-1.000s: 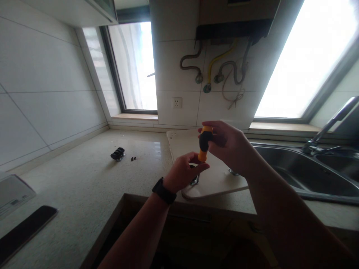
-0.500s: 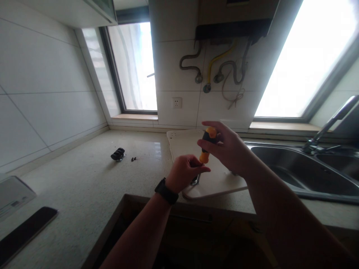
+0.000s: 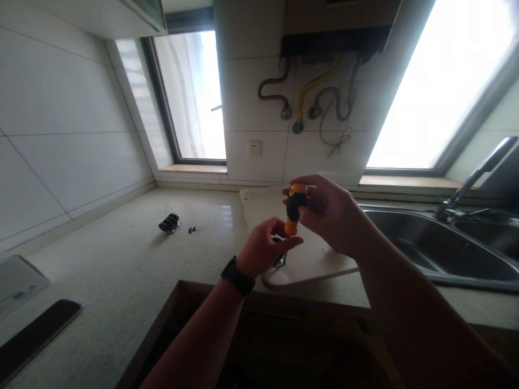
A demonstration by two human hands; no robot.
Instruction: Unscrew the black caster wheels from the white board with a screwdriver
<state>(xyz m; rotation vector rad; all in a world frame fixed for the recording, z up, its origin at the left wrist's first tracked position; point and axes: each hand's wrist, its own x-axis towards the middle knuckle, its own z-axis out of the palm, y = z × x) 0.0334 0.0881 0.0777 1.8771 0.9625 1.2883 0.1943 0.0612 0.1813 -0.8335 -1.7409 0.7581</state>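
An upright screwdriver (image 3: 297, 208) with an orange and black handle is in my right hand (image 3: 330, 213), its fingers wrapped round the upper handle. My left hand (image 3: 270, 240), with a black band on the wrist, closes round the lower end of the screwdriver, thumb stretched out beneath the handle. Below the fingers, a small black and metal fitting (image 3: 279, 262) sits on a white board (image 3: 312, 270) near its front corner. The screwdriver's shaft reaches down toward this fitting; its tip is hard to make out.
On the counter (image 3: 211, 254) to the left lie a ribbed black part with metal (image 3: 168, 222) and several small dark screws (image 3: 192, 230). A dark flat object (image 3: 40, 337) lies by a pale box (image 3: 20, 283). A steel sink (image 3: 405, 237) is right; a dark opening (image 3: 194, 308) lies in front.
My right hand's fingers have shifted their grip round the screwdriver handle, which has turned and now stands a little more upright. My left hand stays almost in place.
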